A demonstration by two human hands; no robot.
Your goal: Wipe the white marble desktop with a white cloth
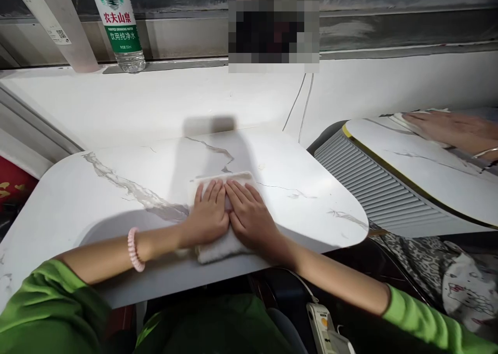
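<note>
A folded white towel [222,251] lies flat near the front edge of the white marble-patterned table [295,177]. My left hand [208,214] rests palm down on its left half, fingers stretched forward. Beside it, my right hand [251,216] presses flat on the right half, its fingers also extended. The two hands touch or nearly touch at the thumbs. Neither hand has its fingers wrapped around the towel. A pink coiled band [136,249] circles my left wrist.
On the ledge behind stand a water bottle [120,32] and a frosted bottle [66,27]. At right, another person's hand [451,128] lies on a cloth on a second table [420,162]. A power strip [327,328] sits below the front edge. Thin cables [305,105] run down the wall.
</note>
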